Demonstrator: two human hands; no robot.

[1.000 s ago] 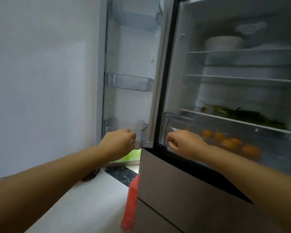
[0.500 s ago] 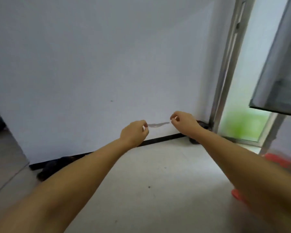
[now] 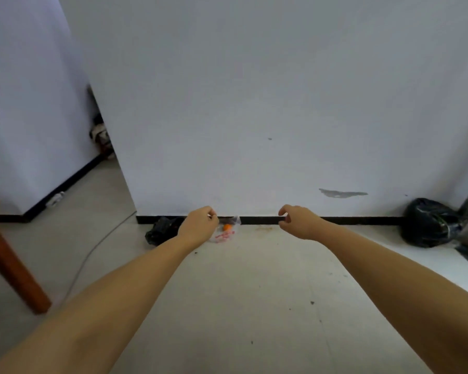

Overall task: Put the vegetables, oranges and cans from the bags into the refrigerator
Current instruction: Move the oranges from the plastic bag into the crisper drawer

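While your arms reach forward, head view: left hand (image 3: 200, 225) and right hand (image 3: 297, 221) hang loosely curled, holding nothing. Task goods sit low against the wall: a clear bag (image 3: 225, 233) with one orange (image 3: 227, 227) inside lies on the floor (image 3: 254, 292) at the baseboard, just beyond your left hand, a crumpled black bag (image 3: 161, 233) beside it. Another black bag (image 3: 430, 224) rests at far right, well apart. Refrigerator not in view. Floor ahead gives free reach; a wooden leg (image 3: 11, 265) and a cable (image 3: 97, 244) crowd the left.
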